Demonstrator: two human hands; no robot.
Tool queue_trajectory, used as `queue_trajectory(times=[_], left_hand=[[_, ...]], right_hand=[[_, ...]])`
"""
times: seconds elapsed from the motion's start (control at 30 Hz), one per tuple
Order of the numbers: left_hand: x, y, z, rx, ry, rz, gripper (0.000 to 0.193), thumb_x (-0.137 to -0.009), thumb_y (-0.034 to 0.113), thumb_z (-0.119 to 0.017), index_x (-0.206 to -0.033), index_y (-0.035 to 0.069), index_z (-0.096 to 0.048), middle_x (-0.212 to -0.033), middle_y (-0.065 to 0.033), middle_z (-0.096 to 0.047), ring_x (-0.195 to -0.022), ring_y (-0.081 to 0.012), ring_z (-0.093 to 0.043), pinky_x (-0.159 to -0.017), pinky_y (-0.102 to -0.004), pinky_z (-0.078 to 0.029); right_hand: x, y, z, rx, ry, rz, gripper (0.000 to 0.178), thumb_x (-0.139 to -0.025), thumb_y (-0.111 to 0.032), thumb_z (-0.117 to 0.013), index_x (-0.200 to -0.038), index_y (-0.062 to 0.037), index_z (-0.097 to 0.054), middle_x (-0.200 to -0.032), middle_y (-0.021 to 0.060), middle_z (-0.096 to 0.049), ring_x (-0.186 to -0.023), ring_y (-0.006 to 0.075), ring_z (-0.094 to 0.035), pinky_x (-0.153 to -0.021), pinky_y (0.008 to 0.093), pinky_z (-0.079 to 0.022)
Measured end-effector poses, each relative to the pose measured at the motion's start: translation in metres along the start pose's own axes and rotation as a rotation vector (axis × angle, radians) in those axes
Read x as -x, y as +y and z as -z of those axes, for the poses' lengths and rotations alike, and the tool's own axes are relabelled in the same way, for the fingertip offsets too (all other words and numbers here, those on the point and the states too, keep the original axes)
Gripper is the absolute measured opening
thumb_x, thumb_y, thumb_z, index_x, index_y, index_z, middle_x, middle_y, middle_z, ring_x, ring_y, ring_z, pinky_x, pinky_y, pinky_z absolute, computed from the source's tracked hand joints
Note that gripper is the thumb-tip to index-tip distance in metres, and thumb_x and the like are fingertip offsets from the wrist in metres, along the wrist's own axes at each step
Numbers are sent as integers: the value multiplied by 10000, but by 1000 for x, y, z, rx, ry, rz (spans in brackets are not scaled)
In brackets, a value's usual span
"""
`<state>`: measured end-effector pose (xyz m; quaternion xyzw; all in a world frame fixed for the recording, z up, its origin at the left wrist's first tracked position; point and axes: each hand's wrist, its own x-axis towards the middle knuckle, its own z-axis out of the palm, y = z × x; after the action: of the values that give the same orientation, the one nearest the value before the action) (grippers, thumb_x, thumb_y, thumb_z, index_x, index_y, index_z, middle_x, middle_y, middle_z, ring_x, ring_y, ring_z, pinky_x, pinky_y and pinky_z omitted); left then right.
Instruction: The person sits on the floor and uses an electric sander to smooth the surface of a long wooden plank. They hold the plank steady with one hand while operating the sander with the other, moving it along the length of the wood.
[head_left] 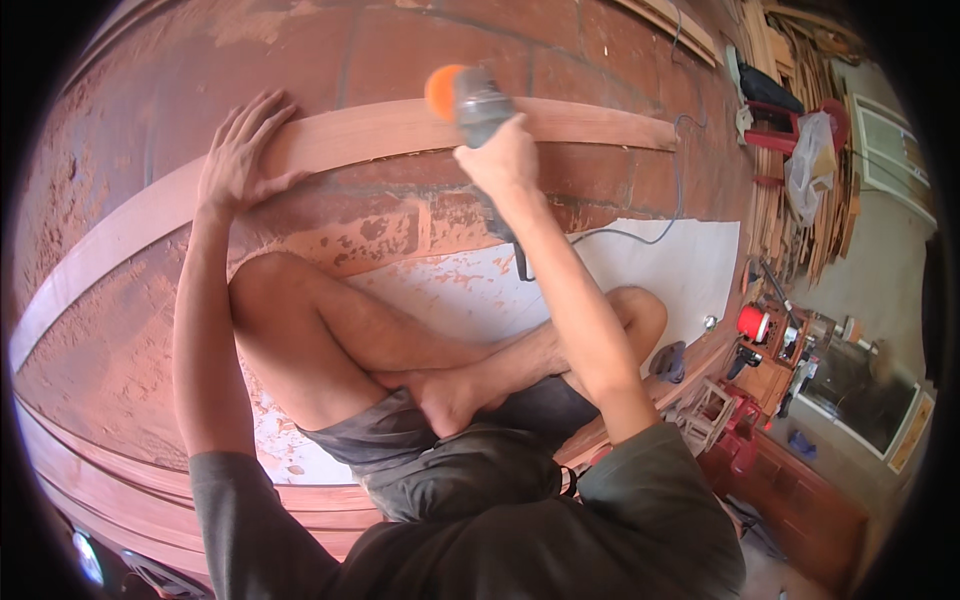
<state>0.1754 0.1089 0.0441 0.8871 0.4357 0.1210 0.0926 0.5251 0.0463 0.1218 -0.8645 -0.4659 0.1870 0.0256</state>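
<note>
A long reddish wooden board (350,135) lies across the tiled floor in front of me, looking curved in this view. My left hand (240,160) rests on it left of the middle, fingers stretched out and thumb apart, pressing against the wood. Wrapped round the grey body of an angle grinder (484,108) is my right hand (503,160). The grinder's orange disc (443,92) is at the board's upper face, tilted; whether it touches the wood I cannot tell. Slight blur shows on the tool and disc.
A power cord (660,235) loops right of the grinder. Under my crossed legs lies a white sheet (400,295) strewn with wood dust. More boards (120,490) lie at lower left. Stacked wood strips (830,225), red plastic chairs (770,130) and a cluttered workbox (775,350) stand to the right.
</note>
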Motion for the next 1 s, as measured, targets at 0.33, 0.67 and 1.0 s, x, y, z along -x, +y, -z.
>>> queue_trajectory(times=[0.33,0.67,1.0], left_hand=[[-5,-3,-5,-18,-13,18,905,-770,640,-714,-1517,189,-477,-1615,-62,-397,-1509,-271,-333,-1267,-486,-223],[-5,-1,-8,0,3,30,894,-764,631,-739,-1501,186,-499,-1605,-64,-414,-1504,-272,-345,-1259,-483,-236],[-2,-6,-10,40,46,8,974,-700,647,-788,-1507,190,-489,-1611,-73,-402,-1490,-290,-365,-1248,-491,-258]], right_hand=[[-32,52,26,53,92,-132,818,-684,-279,-852,-1291,114,-469,-1110,300,-700,-1038,384,-717,-912,417,-589],[17,-32,-7,5,-114,119,779,-715,-177,-828,-1305,121,-415,-1032,284,-710,-926,380,-737,-839,421,-621],[-20,19,17,7,-12,-58,809,-679,-269,-854,-1267,120,-457,-1096,278,-707,-993,387,-726,-882,416,-596]])
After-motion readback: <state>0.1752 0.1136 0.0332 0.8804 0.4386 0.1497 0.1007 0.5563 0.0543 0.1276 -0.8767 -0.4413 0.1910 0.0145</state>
